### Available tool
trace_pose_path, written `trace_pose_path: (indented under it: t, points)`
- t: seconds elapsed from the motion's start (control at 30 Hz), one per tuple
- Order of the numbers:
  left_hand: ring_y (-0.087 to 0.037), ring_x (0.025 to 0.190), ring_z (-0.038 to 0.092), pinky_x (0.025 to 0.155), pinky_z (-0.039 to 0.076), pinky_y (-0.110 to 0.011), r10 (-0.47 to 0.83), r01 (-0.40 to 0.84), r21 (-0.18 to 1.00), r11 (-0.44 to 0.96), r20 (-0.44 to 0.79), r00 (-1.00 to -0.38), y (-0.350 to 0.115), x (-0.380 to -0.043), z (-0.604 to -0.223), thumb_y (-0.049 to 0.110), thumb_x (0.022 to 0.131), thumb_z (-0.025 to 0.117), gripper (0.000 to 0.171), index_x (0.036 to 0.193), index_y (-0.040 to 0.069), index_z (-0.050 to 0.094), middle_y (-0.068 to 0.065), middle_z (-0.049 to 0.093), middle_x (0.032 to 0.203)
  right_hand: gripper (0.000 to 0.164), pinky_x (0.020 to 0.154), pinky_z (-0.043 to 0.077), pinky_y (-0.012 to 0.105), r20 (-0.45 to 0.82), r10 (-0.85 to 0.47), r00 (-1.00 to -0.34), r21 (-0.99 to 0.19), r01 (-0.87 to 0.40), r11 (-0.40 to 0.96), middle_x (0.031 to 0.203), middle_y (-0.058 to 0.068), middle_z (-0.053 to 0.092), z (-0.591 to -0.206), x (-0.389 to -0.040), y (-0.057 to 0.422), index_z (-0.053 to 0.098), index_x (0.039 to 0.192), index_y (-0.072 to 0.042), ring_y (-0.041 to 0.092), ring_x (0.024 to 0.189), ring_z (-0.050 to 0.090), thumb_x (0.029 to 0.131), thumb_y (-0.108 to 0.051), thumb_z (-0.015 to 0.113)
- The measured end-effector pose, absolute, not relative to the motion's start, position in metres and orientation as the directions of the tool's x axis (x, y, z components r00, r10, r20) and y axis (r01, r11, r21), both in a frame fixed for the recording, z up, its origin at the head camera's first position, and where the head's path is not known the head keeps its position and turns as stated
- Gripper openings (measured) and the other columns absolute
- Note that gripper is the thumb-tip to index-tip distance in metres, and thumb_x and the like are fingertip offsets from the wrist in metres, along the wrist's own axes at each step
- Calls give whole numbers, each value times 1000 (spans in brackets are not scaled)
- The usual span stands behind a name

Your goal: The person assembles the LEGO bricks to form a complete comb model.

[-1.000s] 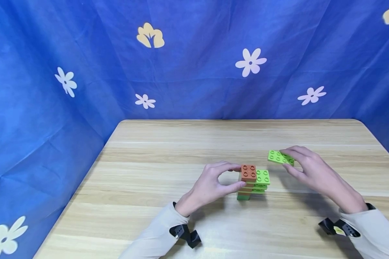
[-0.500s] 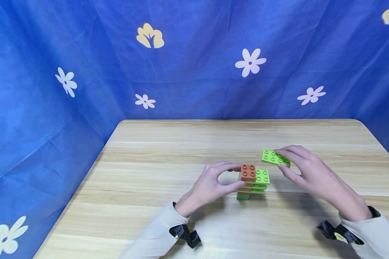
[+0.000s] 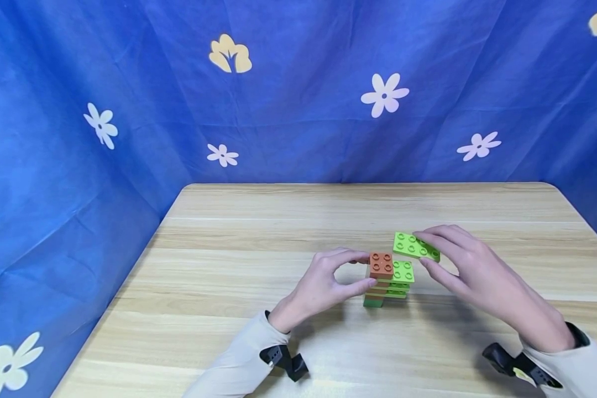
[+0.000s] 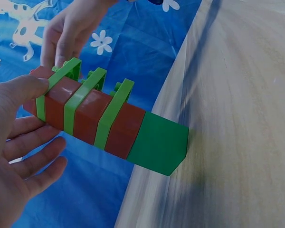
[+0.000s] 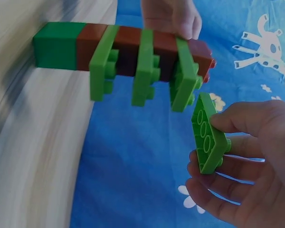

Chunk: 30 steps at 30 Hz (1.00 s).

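A tower of toy building bricks [image 3: 381, 266] stands upright on the table, a dark green brick [image 4: 157, 144] at its foot. Above that, reddish-brown bricks alternate with 3 thin lime-green plates [image 5: 143, 71] that jut out to the right; a brown brick tops the stack. My left hand [image 3: 328, 279] grips the tower near its top between thumb and fingers. Pinched in my right hand [image 3: 470, 265] is another lime-green plate [image 3: 410, 246], held in the air just behind and right of the tower's top. The right wrist view shows this plate's hollow underside facing the tower.
The wooden table [image 3: 258, 221] carries the tower right of its middle. Blue cloth [image 3: 298, 99] with flower prints hangs behind the table and along its left side. Black wrist cameras [image 3: 284, 360] sit on both sleeves.
My right hand has moved left with the lime-green plate, bringing it from right of the tower to close behind its top. The left hand and tower have stayed in place.
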State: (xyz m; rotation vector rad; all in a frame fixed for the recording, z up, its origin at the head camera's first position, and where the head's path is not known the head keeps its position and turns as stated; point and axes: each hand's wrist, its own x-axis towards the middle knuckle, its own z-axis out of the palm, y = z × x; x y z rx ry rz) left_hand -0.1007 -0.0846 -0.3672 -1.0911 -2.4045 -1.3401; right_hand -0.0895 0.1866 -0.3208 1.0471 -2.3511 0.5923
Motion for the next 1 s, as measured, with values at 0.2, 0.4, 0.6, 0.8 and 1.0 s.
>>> trace_pose_path:
  t: [0.2, 0.4, 0.6, 0.8, 1.0]
  points:
    - [-15, 107, 64, 98, 47, -25, 511, 675, 660, 329, 476, -715, -85, -100, -367, 21, 80, 79, 42, 116, 4, 67, -7, 70, 113, 46, 88, 45, 17, 602, -564, -565, -184, -785, 591, 112, 3, 63, -315, -85, 182, 62, 123, -2, 16, 101, 60, 100, -39, 47]
    - [-15, 107, 64, 98, 47, -24, 516, 686, 654, 319, 488, -704, -84, -101, -368, 20, 80, 79, 41, 115, 3, 67, -7, 70, 112, 53, 92, 42, 12, 623, -570, -536, -171, -804, 569, 112, 3, 64, -313, -82, 176, 63, 121, -1, 17, 100, 60, 102, -44, 38]
    - [-15, 107, 64, 98, 47, -25, 520, 692, 652, 310, 493, -698, -85, -101, -368, 21, 80, 79, 41, 115, 4, 67, -8, 70, 113, 50, 93, 42, 13, 624, -585, -518, -175, -822, 541, 112, 3, 64, -313, -80, 169, 63, 121, -1, 17, 101, 60, 102, -41, 41]
    - [-13, 106, 64, 97, 48, -24, 522, 701, 657, 278, 509, -684, -85, -102, -365, 19, 81, 78, 41, 118, 4, 66, -7, 69, 114, 44, 91, 45, 18, 595, -601, -533, -203, -823, 530, 114, 3, 63, -313, -78, 165, 62, 123, -1, 16, 103, 59, 100, -37, 50]
    - [-11, 103, 65, 95, 49, -24, 519, 729, 635, 256, 546, -658, -85, -104, -363, 20, 82, 77, 42, 120, 6, 64, -5, 70, 113, 40, 94, 44, 16, 558, -602, -571, -243, -806, 539, 117, 3, 62, -311, -77, 163, 61, 125, -2, 17, 107, 58, 90, -21, 67]
